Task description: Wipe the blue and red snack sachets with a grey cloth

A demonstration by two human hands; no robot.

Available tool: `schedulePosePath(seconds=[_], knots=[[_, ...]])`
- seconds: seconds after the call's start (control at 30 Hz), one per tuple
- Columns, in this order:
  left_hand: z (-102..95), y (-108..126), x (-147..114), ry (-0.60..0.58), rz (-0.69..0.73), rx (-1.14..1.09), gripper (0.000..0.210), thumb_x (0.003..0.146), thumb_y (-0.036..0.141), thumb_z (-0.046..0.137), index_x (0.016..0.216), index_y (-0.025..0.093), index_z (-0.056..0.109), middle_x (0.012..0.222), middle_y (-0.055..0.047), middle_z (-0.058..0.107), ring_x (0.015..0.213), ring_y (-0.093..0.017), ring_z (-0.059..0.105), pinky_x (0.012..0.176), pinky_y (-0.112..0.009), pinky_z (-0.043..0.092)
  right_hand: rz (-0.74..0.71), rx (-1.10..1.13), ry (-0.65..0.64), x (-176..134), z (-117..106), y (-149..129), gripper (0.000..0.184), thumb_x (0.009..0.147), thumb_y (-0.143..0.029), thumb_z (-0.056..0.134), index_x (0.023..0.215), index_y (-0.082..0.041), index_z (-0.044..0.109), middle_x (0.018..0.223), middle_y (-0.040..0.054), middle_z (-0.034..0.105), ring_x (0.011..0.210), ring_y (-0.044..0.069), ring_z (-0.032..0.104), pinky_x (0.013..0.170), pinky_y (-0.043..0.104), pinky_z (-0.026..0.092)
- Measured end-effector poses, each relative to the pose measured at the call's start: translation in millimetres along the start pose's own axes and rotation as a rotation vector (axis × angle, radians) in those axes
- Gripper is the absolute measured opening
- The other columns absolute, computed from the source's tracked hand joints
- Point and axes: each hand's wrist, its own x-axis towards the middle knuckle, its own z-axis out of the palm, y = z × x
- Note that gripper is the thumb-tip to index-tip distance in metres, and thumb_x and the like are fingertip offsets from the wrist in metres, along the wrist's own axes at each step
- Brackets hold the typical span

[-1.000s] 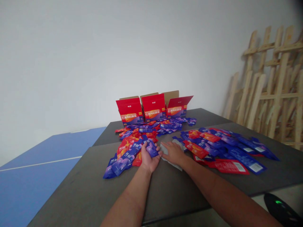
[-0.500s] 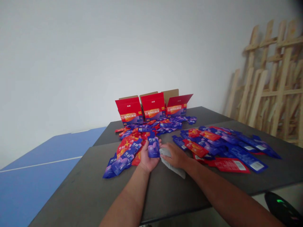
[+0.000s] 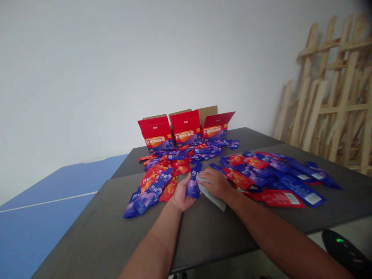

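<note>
My left hand (image 3: 183,193) is closed around a blue-purple pouch (image 3: 192,188), its printed face turned up toward me. A grey-white cloth (image 3: 213,199) is bunched in my right hand (image 3: 213,182) and lies against the pouch's right side, covering part of it. To the left of my hands, overlapping blue and red pouches (image 3: 152,193) lie on the dark table. On the right spreads a larger pile of red and blue pouches (image 3: 261,170), several with barcodes upward.
Three open red boxes (image 3: 186,130) stand at the back of the dark table (image 3: 95,232), with a heap of pouches (image 3: 197,151) before them. Wooden easel frames (image 3: 334,97) lean at the right wall. A blue table (image 3: 52,197) is at left.
My right hand has brought the cloth leftward and over the pouch's face, which was uncovered before. The pouch has tilted slightly in my left hand. The view has shifted a little.
</note>
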Motion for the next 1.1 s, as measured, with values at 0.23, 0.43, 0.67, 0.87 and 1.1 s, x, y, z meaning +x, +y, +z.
schedulePosePath(seconds=[0.23, 0.43, 0.67, 0.87, 1.1], knots=[[-5.4, 1.6, -0.6, 0.015, -0.158, 0.117, 0.032, 0.083, 0.04, 0.059, 0.103, 0.015, 0.058, 0.082, -0.005, 0.068, 0.076, -0.02, 0.067, 0.054, -0.027, 0.05, 0.243, -0.014, 0.135, 6.0, -6.9, 9.5, 0.019, 0.087, -0.034, 0.054, 0.094, -0.022, 0.066, 0.09, 0.0076, 0.062, 0.088, 0.021, 0.058, 0.082, 0.037, 0.049], [-3.7, 4.9, -0.5, -0.021, -0.109, 0.043, 0.038, 0.084, 0.039, 0.057, 0.112, 0.014, 0.058, 0.088, -0.009, 0.069, 0.088, -0.025, 0.067, 0.054, -0.027, 0.049, 0.355, -0.037, 0.311, 12.4, -18.4, 11.2, 0.018, 0.085, -0.033, 0.053, 0.093, -0.02, 0.062, 0.092, 0.008, 0.061, 0.092, 0.022, 0.057, 0.084, 0.037, 0.047], [-5.9, 9.0, 5.4, 0.011, 0.039, -0.114, 0.037, 0.085, 0.041, 0.054, 0.106, 0.012, 0.062, 0.078, -0.006, 0.068, 0.074, -0.019, 0.066, 0.07, -0.031, 0.052, -0.087, 0.165, 0.037, 1.7, -2.2, -26.4, 0.018, 0.082, -0.028, 0.056, 0.098, -0.021, 0.063, 0.092, 0.0054, 0.063, 0.088, 0.018, 0.059, 0.081, 0.032, 0.048], [-6.9, 4.6, 5.6, -0.038, -0.025, -0.009, 0.041, 0.084, 0.046, 0.054, 0.106, 0.012, 0.064, 0.081, -0.008, 0.069, 0.074, -0.022, 0.066, 0.071, -0.035, 0.052, -0.146, 0.098, -0.147, -2.2, 10.7, -35.4, 0.017, 0.084, -0.027, 0.057, 0.094, -0.024, 0.07, 0.091, 0.003, 0.064, 0.082, 0.017, 0.057, 0.079, 0.031, 0.047], [-1.2, -5.9, 4.4, -0.001, -0.039, 0.061, 0.032, 0.085, 0.041, 0.055, 0.096, 0.012, 0.064, 0.077, -0.007, 0.069, 0.073, -0.019, 0.066, 0.071, -0.03, 0.052, 0.01, 0.025, -0.006, -1.0, 9.0, -12.6, 0.02, 0.085, -0.025, 0.056, 0.1, -0.023, 0.069, 0.093, 0.0064, 0.062, 0.087, 0.02, 0.057, 0.082, 0.035, 0.048]])
